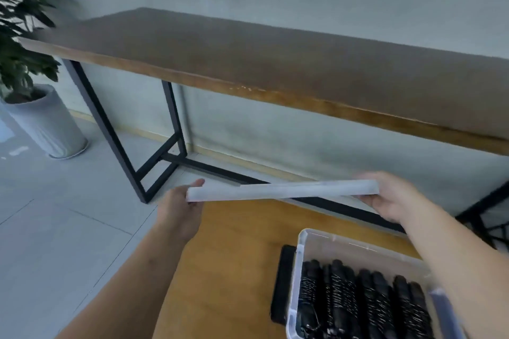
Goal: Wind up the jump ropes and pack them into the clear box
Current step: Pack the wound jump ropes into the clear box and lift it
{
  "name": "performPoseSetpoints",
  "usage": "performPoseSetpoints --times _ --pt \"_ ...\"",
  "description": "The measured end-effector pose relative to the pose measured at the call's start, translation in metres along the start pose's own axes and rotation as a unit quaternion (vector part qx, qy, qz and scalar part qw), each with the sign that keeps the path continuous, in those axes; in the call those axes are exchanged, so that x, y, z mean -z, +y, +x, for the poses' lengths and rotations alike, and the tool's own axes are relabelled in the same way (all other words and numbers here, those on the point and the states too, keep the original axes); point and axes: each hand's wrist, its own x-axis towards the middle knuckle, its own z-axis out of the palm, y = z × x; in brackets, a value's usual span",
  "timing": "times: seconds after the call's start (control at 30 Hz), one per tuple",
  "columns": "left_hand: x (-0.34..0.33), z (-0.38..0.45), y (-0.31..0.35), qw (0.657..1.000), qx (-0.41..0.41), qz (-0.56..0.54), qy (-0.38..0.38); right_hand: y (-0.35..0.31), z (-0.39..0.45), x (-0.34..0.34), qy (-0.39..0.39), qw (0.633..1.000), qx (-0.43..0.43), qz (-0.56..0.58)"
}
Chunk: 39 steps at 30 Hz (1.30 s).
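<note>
Holding a flat translucent lid (281, 190) edge-on above the far edge of the clear box (298, 270), one end in each hand. Left hand (179, 206) curled round the lid's left end, thumb tip showing over the top edge, fingers wrapped beneath. Right hand (391, 195) gripping the lid's right end, fingers folded under it, thumb hidden behind. Lid roughly level, tilted slightly up toward the right, clear of the box and not touching it. Box standing open on an orange-brown bench (225, 270), cut off by the lower right of the view. Inside the box, wound black jump ropes (366, 300) lying side by side in a row, filling its floor. Just left of the box, touching or nearly touching its wall, a flat black pad (282, 283) on the bench. Beyond the box, a long dark wooden table (248, 47) on a black metal frame against a pale wall. Far left of that, a potted plant (24, 36) in a white ribbed pot on the tiled floor (55, 215)
</note>
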Motion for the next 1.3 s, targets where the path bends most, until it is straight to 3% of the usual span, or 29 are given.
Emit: performPoseSetpoints --times 0.1,0.23,0.37,0.5,0.67,1.1,1.3 --pt "-0.030 0.005 -0.009 0.993 0.073 0.001 -0.098 0.005 -0.027 0.048 0.008 0.999 -0.022 -0.036" --pt "-0.064 0.004 -0.041 0.957 0.133 0.153 -0.208 0.033 -0.050 0.115 0.070 0.997 -0.037 -0.006" --pt "-0.078 -0.004 -0.082 0.915 0.131 0.283 -0.256 0.070 -0.054 0.160 0.122 0.991 -0.043 0.016" --pt "-0.087 -0.025 -0.115 0.904 0.075 0.350 -0.233 0.100 -0.061 0.184 0.127 0.991 -0.048 -0.004" --pt "-0.078 -0.049 -0.152 0.863 0.056 0.457 -0.207 0.133 -0.071 0.204 0.138 0.989 -0.039 -0.022" --pt "-0.062 -0.087 -0.197 0.795 -0.033 0.590 -0.133 0.188 -0.068 0.212 0.171 0.979 -0.014 -0.108" --pt "-0.063 -0.090 -0.201 0.788 -0.041 0.600 -0.135 0.196 -0.066 0.214 0.172 0.972 -0.018 -0.158"
